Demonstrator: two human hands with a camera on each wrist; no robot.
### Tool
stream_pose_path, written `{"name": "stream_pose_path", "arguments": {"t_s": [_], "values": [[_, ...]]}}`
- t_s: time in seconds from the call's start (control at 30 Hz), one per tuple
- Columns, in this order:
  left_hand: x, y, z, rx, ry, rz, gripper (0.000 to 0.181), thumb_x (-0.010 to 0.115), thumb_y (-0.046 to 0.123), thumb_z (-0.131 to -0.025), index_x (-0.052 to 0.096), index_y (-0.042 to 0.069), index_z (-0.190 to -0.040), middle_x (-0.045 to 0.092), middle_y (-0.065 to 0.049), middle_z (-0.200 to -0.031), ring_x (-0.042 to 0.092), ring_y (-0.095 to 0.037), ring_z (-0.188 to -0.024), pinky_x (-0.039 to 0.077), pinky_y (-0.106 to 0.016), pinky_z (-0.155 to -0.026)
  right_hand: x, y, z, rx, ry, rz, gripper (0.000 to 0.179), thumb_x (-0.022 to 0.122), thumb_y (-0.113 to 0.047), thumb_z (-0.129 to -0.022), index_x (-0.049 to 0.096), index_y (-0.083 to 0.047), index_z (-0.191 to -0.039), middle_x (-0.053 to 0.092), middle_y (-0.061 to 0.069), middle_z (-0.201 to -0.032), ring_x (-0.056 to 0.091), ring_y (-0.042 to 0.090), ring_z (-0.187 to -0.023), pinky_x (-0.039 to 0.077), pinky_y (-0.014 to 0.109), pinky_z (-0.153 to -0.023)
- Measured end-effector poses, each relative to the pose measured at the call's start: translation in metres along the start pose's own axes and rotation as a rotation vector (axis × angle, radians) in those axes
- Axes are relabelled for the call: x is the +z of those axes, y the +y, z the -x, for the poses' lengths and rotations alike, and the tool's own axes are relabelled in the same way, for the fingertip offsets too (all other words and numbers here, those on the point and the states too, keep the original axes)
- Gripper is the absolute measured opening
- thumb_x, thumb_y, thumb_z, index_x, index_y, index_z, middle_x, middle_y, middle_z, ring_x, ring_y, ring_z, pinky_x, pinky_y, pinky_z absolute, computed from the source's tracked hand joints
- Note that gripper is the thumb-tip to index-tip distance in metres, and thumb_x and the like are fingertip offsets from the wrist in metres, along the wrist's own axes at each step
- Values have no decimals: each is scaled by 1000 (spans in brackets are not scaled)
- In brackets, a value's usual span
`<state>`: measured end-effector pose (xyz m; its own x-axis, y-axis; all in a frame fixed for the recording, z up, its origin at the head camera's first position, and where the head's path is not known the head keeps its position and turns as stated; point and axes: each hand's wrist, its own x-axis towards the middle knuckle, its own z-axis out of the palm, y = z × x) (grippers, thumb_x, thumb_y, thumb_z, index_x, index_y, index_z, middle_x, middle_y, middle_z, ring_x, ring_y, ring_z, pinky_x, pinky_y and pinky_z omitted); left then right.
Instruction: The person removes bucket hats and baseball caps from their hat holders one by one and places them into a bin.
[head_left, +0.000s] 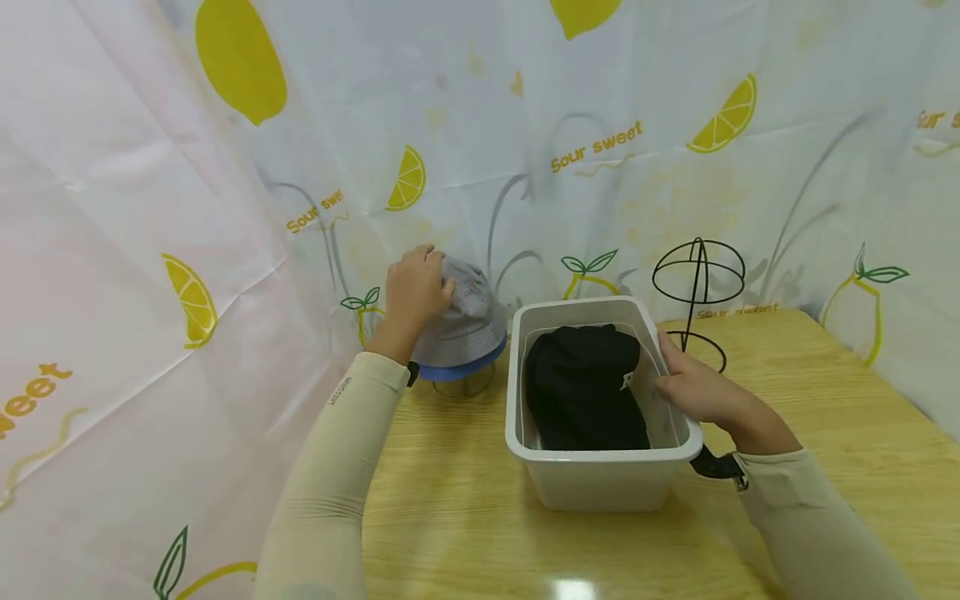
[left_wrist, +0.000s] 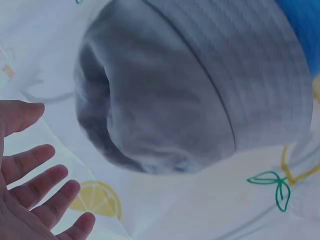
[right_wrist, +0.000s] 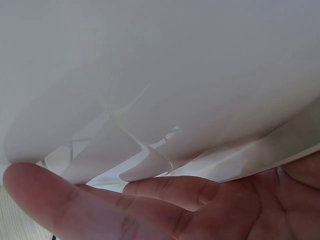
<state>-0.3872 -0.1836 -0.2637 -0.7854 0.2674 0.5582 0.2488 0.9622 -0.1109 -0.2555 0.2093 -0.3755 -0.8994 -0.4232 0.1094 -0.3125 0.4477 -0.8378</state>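
My left hand [head_left: 415, 292] is beside the crown of a grey bucket hat [head_left: 468, 312]. In the left wrist view its fingers [left_wrist: 47, 207] are spread and relaxed, with a gap between them and the hat [left_wrist: 165, 95]. A blue brim [head_left: 457, 368] shows beneath the grey one, and both sit on a wire stand [head_left: 465, 385]. My right hand [head_left: 705, 392] grips the right rim of a white plastic bin [head_left: 600, 479]. Seen from the right wrist, the fingers [right_wrist: 165, 192] lie along the bin's pale outer wall [right_wrist: 175, 60]. Inside lies a black cap-like cloth item [head_left: 581, 387] with a small white mark.
Behind the bin to the right stands a black wire hat stand [head_left: 699, 275] with no hat on it. Everything rests on a light wood-grain table [head_left: 442, 517]. A lemon-print curtain [head_left: 480, 100] hangs behind and along the sides, close to the hats.
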Motion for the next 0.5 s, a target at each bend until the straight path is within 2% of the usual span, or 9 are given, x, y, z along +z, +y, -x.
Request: {"name": "stream_pose_path", "arguments": {"t_s": [0.27,0.5], "values": [[-5,-14,-21,-88,-108,-109,53,61,40,-102,57,5,-142,50,-17,-154,51,-40,-136,45,-61,-104,-1,0,3,25,-8,6,92,42,3,-97,-22,-8,-162,-11,28,-170,16,62,-146,45,74,-95],[-8,-26,-30,-138,-130,-106,53,58,43,-103,58,5,-140,50,-16,-154,51,-41,-135,43,-62,-103,-3,0,4,13,-9,-11,94,42,4,-95,-21,-11,-163,-14,26,-170,15,62,-146,49,71,-88]]}}
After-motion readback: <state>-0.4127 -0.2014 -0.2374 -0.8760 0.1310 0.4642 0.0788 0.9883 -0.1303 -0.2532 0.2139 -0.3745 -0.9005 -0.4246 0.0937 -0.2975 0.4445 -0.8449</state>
